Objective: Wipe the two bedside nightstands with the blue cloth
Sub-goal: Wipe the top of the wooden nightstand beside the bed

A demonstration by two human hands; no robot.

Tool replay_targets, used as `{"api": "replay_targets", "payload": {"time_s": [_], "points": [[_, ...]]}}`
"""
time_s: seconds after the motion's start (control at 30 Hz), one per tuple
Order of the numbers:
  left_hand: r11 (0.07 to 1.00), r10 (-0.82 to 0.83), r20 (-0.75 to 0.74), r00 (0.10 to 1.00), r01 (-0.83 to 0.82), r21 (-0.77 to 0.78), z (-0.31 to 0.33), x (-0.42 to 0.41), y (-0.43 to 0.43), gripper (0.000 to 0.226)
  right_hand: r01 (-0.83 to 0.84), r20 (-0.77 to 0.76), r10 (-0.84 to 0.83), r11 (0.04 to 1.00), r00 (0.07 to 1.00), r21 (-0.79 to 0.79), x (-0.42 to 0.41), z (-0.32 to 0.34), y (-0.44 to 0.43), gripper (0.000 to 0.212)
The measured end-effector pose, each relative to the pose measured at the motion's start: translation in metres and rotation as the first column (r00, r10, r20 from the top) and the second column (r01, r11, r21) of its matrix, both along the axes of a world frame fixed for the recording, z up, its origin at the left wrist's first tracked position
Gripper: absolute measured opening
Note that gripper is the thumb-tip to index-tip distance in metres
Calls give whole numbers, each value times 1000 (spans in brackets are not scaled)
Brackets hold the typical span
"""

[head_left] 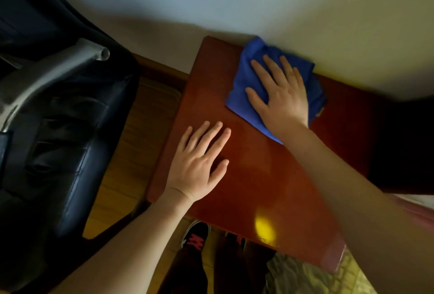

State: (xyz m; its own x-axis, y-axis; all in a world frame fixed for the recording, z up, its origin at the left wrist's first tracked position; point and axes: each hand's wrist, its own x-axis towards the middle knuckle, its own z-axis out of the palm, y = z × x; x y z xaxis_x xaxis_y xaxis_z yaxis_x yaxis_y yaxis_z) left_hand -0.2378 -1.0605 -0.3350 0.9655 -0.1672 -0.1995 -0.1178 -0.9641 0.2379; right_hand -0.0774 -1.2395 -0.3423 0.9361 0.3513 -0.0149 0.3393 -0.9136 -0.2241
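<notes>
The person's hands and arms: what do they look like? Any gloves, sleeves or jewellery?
Both are bare. The left hand and right hand wear no gloves, and no ring, watch or bracelet shows. No sleeve covers either forearm as far as the picture reaches. The nails look short and plain.

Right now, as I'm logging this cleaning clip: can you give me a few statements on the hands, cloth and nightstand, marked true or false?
The right hand presses flat on the blue cloth. True.
The left hand holds a spray bottle. False: it rests open on the bare nightstand top.
The blue cloth lies by the wall. True.
A black chair stands right of the nightstand. False: the black chair is on its left.
</notes>
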Motion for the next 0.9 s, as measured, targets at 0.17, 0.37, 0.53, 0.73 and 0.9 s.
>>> {"api": "replay_targets", "payload": {"time_s": [0.17,0.37,0.53,0.73,0.9], "points": [[1000,1,-4,1000,-2,-15,-2,0,2,60,61,17,-60,998,998,-34,-12,1,-5,58],[999,6,-4,1000,-6,-40,-2,0,2,61,-22,24,22,1000,999,8,12,-1,80,58],[999,0,1,1000,0,-35,-2,0,2,60,-176,-46,175,984,983,-12,29,0,131,58],[1000,0,31,1000,1,-21,-3,0,2,59,-183,0,183,983,983,31,19,-4,77,59],[1000,1,48,999,0,-20,-3,-1,1,59,-10,5,10,999,1000,39,-3,-5,16,57]]}}
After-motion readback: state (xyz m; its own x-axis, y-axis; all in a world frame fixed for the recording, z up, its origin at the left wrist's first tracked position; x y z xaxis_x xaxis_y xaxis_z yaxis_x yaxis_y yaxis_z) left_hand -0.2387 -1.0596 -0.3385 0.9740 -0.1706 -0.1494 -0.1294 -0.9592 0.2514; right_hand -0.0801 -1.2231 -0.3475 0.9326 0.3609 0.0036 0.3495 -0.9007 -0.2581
